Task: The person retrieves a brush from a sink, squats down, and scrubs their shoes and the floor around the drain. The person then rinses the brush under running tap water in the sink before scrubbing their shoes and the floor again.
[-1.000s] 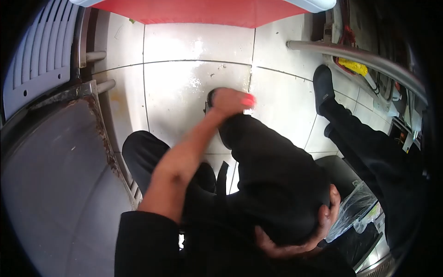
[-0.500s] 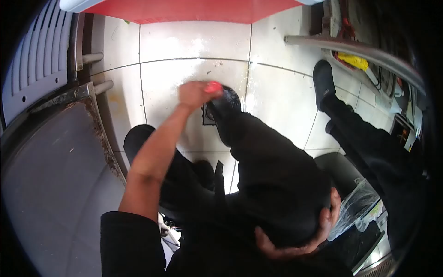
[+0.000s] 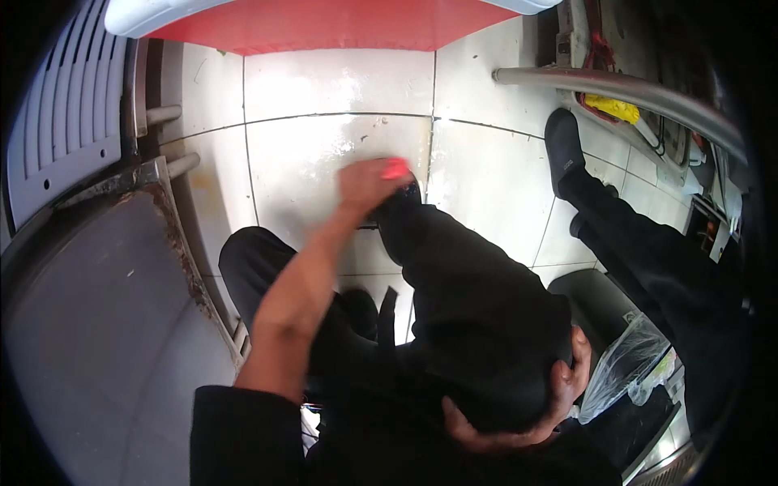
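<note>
My left hand [image 3: 366, 185] reaches down to the toe of the black shoe [image 3: 403, 204] on my raised foot. Its fingers are closed on a small pink object [image 3: 395, 168], pressed against the shoe; what the object is I cannot tell. My right hand [image 3: 519, 421] grips the underside of my raised leg in black trousers [image 3: 478, 308], with the fingers curled around it. My other leg [image 3: 255, 271] is bent below my left forearm.
Another person's leg and black shoe [image 3: 565, 150] stand on the white tiled floor [image 3: 324, 146] at the right. A rusty-edged grey metal surface [image 3: 97, 324] fills the left. A metal rail [image 3: 624, 87], a red panel [image 3: 324, 24] and a plastic bag [image 3: 624, 368] lie around.
My left hand swung left off the shoe toe, then came back right onto it with the pink object. My right hand has stayed on the leg.
</note>
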Available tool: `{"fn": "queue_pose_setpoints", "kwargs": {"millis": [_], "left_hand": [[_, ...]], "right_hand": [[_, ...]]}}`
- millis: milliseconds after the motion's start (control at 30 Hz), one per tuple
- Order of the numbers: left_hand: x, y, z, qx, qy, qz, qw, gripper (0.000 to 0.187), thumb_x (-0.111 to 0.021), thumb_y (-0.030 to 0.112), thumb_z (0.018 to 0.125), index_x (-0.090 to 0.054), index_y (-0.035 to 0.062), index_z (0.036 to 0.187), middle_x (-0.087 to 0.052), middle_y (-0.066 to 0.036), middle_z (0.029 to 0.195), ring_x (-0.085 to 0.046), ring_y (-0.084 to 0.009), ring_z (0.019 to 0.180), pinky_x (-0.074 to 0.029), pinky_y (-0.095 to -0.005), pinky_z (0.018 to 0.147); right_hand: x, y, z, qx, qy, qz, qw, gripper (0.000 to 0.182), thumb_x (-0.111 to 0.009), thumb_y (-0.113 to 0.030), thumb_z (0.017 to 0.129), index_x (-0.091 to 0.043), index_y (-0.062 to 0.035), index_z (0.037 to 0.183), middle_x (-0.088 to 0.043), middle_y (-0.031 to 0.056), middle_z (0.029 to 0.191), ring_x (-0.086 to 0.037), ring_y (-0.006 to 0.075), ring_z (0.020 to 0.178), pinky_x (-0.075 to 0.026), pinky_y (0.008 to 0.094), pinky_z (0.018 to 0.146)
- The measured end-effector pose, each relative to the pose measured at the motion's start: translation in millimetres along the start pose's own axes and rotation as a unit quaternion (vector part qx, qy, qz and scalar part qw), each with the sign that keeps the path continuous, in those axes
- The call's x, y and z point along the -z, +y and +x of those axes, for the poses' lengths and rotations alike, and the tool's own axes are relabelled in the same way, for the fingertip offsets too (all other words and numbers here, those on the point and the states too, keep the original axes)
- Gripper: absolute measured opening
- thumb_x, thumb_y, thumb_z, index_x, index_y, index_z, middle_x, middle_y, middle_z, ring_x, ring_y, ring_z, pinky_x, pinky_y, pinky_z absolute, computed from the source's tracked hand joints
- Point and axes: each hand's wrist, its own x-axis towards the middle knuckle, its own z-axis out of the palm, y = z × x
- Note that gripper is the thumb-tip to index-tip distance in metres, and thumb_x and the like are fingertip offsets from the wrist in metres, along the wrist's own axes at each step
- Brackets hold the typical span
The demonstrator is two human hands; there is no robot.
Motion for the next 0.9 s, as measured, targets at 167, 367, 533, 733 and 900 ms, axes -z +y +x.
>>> {"fn": "queue_pose_setpoints", "kwargs": {"millis": [167, 367, 533, 733, 900], "left_hand": [[-52.7, 84.1, 21.9, -0.099, 0.014, -0.014, 0.995, 0.041, -0.067, 0.06, 0.074, -0.074, 0.0242, 0.091, -0.071, -0.011, 0.081, -0.068, -0.0322, 0.076, -0.053, -0.0445, 0.067], [41.0, -23.8, 6.0, 0.035, -0.022, -0.009, 0.999, 0.047, -0.068, 0.066, 0.075, -0.075, 0.0276, 0.102, -0.073, -0.001, 0.084, -0.071, -0.02, 0.077, -0.055, -0.0347, 0.067], [-24.1, 36.6, 29.4, -0.082, 0.103, -0.002, 0.991, 0.042, -0.072, 0.063, 0.07, -0.076, 0.0275, 0.093, -0.071, -0.004, 0.076, -0.069, -0.0272, 0.07, -0.054, -0.0402, 0.064], [22.1, -27.5, -18.7, 0.095, -0.009, -0.068, 0.993, 0.051, -0.063, 0.071, 0.074, -0.076, 0.0261, 0.095, -0.071, -0.007, 0.08, -0.068, -0.0288, 0.076, -0.054, -0.0399, 0.066], [-4.5, 32.2, 22.4, 0.055, 0.055, -0.016, 0.997, 0.059, -0.062, 0.074, 0.073, -0.076, 0.0206, 0.092, -0.071, -0.011, 0.079, -0.069, -0.0287, 0.078, -0.053, -0.0401, 0.069]], "right_hand": [[-7.1, -1.9, -3.0, 0.018, 0.01, 0.004, 1.0, 0.107, -0.081, -0.039, 0.047, -0.039, -0.0005, 0.137, -0.044, 0.0358, 0.131, -0.051, 0.049, 0.116, -0.042, 0.0588, 0.097], [-0.7, 15.1, -8.9, 0.019, 0.038, -0.009, 0.999, 0.106, -0.08, -0.044, 0.049, -0.039, -0.0023, 0.138, -0.044, 0.035, 0.131, -0.051, 0.0499, 0.115, -0.046, 0.0584, 0.093], [-0.5, 12.7, -3.9, 0.031, 0.007, 0.017, 0.999, 0.106, -0.08, -0.043, 0.048, -0.04, -0.0038, 0.138, -0.044, 0.0362, 0.13, -0.05, 0.0515, 0.116, -0.046, 0.0593, 0.093], [-3.7, 5.9, 1.6, 0.006, 0.007, 0.032, 0.999, 0.104, -0.081, -0.041, 0.049, -0.04, -0.0043, 0.138, -0.044, 0.0376, 0.13, -0.049, 0.0519, 0.116, -0.045, 0.0591, 0.093], [-10.4, 5.7, -0.2, 0.018, 0.021, 0.064, 0.998, 0.103, -0.081, -0.04, 0.05, -0.041, -0.0052, 0.138, -0.044, 0.0371, 0.13, -0.049, 0.0508, 0.117, -0.045, 0.059, 0.094]]}}
